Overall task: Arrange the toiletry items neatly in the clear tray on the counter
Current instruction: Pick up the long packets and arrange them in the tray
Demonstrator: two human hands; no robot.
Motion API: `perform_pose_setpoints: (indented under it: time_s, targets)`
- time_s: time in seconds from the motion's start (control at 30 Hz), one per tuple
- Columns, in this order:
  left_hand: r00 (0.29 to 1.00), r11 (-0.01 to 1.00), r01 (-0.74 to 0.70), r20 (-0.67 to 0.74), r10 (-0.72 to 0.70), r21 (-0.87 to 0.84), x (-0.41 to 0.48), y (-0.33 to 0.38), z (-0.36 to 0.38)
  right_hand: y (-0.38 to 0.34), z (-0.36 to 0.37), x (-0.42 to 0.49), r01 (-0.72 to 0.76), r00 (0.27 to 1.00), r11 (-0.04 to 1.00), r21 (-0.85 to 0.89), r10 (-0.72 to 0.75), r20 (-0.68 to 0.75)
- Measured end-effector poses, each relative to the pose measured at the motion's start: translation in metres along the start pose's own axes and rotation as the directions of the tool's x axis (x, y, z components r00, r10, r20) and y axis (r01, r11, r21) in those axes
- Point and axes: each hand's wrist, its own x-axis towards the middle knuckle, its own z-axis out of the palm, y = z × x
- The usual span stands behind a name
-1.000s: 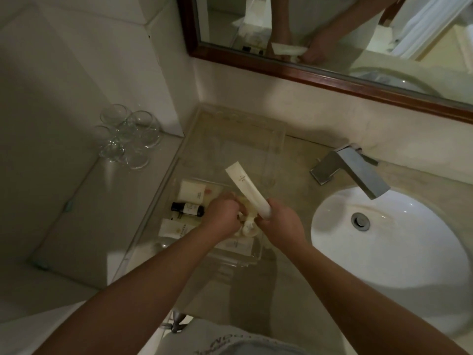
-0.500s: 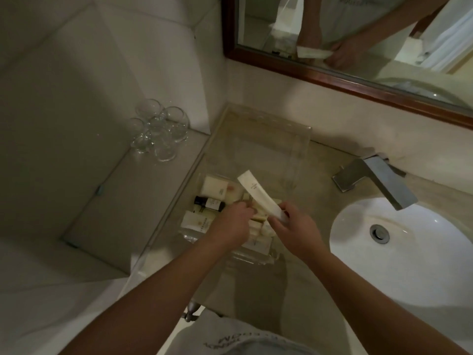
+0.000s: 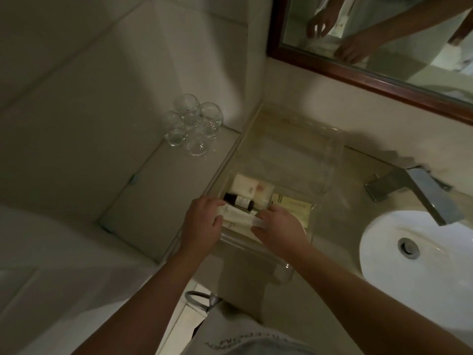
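Curled fingers (image 3: 211, 202) of our left hand (image 3: 202, 221) pinch one end of the white tube (image 3: 235, 217), and our right hand (image 3: 279, 229) pinches the other. We hold it flat along the near edge of the clear tray (image 3: 286, 160), which sits at the left edge of the tabletop (image 3: 335, 239). We judge the step to be seating this tube. Next we need to lower it level, parallel to the dark bottle (image 3: 239, 201) just beyond it, and release without nudging its neighbours. The tube looks like soft, matte plastic. The bottle is a small glossy cylinder with a pale label. White square packets (image 3: 244, 187) and flat beige sachets (image 3: 294, 206) lie behind, and the tray walls are rigid and transparent.
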Motion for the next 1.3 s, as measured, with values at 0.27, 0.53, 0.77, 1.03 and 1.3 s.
perform_pose_setpoints:
  time_s: [0.27, 0.53, 0.77, 1.03, 1.3]
  targets:
    - [0.952, 0.931, -0.305, 0.091, 0.292, 0.201, 0.01, -0.006, -0.01, -0.007, -0.004, 0.0, -0.05, 0.996, 0.994, 0.097, 0.043, 0.078]
    - [0.983, 0.997, -0.071, 0.171, 0.066, 0.022, 0.034, 0.018, -0.016, 0.003, -0.059, -0.002, -0.144, 0.989, 0.801, 0.581, 0.1, 0.106]
    - [0.847, 0.651, 0.503, 0.475, -0.24, -0.568, 0.022, 0.043, -0.029, 0.005, -0.061, -0.008, -0.176, 0.98, 0.448, 0.876, 0.162, 0.114]
    - [0.829, 0.591, 0.522, 0.529, -0.182, -0.614, 0.006, 0.068, -0.025, -0.01, -0.047, -0.013, -0.148, 0.975, 0.49, 0.859, 0.217, 0.045]
    - [0.937, 0.913, -0.346, 0.026, 0.349, 0.216, 0.019, 0.053, -0.014, 0.004, -0.051, -0.019, -0.099, 0.944, 0.152, 0.983, 0.327, 0.044]
